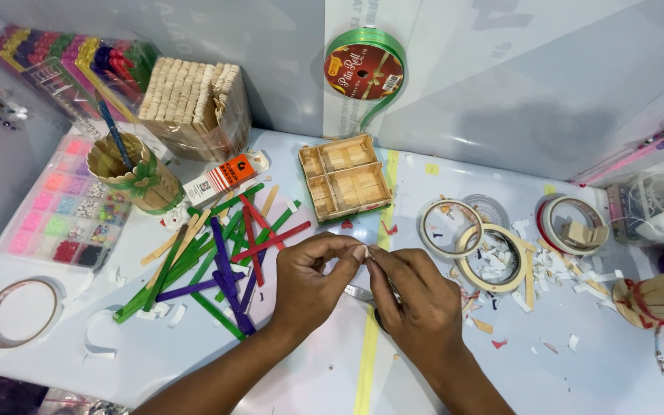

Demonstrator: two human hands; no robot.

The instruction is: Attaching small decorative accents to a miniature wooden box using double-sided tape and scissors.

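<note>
Pinching a small white scrap over the craft table

Working from the head camera, I see my left hand (313, 280) and right hand (416, 300) meeting at the centre of the view, thumbs and forefingers narrowed to a tight pinch. Between the fingertips sits a tiny white scrap (366, 253), possibly tape or paper; I cannot tell which. Both hands grip it, touching each other at the tips. Under my right hand a metal blade (359, 293) pokes out, its handle hidden, so I cannot say what tool it is.

At 9 o'clock from the hands lies a loose heap of coloured craft sticks (220, 257) in green, red, purple and plain wood. At 12 o'clock stands a small wooden stick tray (345, 179) with two compartments. Just beside the right hand, at 2 o'clock, lie tape rolls (474, 238) amid white paper scraps (578, 277). Far at 10 o'clock I see a stick-built cup (141, 175) with a green ribbon, a glue box (224, 175) near it, and a bundle of plain sticks (194, 96) behind. A green ribbon spool (364, 69) leans on the wall at 12 o'clock. A bead organiser (59, 204) lies at the left edge, with another tape roll (21, 311) at 8 o'clock
</note>
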